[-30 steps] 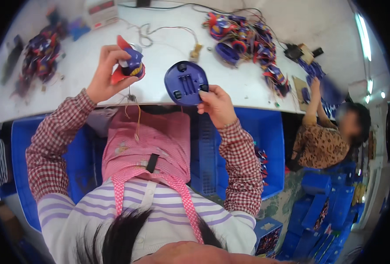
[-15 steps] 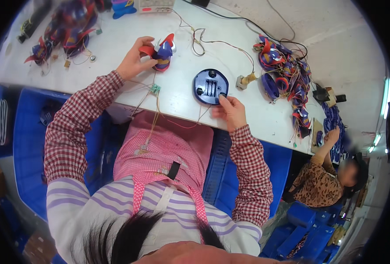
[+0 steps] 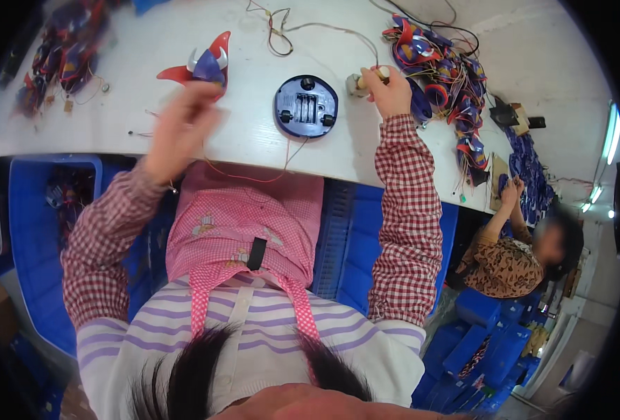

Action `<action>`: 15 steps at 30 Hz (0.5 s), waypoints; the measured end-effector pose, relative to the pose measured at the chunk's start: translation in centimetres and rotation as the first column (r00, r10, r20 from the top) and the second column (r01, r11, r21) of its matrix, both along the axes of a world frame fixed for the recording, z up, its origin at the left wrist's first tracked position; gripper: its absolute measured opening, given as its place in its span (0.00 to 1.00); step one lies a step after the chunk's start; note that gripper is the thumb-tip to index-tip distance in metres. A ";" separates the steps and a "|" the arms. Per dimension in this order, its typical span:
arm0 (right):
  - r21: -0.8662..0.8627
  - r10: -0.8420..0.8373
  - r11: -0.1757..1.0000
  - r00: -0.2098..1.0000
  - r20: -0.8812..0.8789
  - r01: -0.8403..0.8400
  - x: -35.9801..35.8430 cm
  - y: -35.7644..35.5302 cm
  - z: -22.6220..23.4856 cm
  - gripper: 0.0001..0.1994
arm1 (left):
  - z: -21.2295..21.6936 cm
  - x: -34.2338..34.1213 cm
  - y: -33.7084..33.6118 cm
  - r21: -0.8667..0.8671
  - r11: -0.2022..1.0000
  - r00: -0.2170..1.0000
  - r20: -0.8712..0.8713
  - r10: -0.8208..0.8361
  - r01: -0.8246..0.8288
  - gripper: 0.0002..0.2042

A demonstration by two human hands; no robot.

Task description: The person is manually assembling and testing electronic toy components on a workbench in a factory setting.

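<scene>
Base [image 3: 306, 106] untouched; right hand [image 3: 392, 92] pinches cable end [image 3: 354, 85]; left hand [image 3: 187, 124] unclear; bin [image 3: 29, 231] holds parts [image 3: 66, 199].

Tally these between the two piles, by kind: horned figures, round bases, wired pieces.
Horned figures: 1
Round bases: 1
Wired pieces: 1, at the right hand
Total: 3

Red checked sleeves [image 3: 406, 210], white lilac-striped top [image 3: 271, 329], pink apron [image 3: 215, 241], dotted straps [image 3: 199, 304].
</scene>
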State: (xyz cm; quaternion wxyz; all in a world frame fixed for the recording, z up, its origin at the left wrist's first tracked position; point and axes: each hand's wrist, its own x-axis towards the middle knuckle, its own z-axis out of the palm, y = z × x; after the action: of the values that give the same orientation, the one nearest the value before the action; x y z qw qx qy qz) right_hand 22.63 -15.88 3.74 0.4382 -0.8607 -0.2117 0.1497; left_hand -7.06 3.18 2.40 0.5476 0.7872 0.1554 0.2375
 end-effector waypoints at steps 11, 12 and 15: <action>0.312 0.138 0.910 0.907 0.398 -0.275 -10.2 1.4 -2.3 0.11 | -3.5 10.8 -1.6 0.294 0.940 0.921 -0.386 -0.049 0.173 0.15; 0.287 0.123 0.917 0.879 0.461 -0.279 -10.3 1.5 -2.5 0.11 | -3.7 10.8 -1.5 0.295 0.942 0.933 -0.356 -0.046 0.159 0.14; 0.208 0.090 0.937 0.768 0.634 -0.282 -10.5 2.0 -3.0 0.13 | -4.2 10.8 -1.4 0.291 0.950 0.964 -0.265 -0.035 0.115 0.12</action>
State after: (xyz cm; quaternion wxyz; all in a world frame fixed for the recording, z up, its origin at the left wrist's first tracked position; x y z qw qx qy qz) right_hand 12.10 -13.92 0.75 0.4495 -0.7624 -0.4475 -0.1285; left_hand 3.71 1.81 -1.77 0.4039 0.8914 0.1562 0.1338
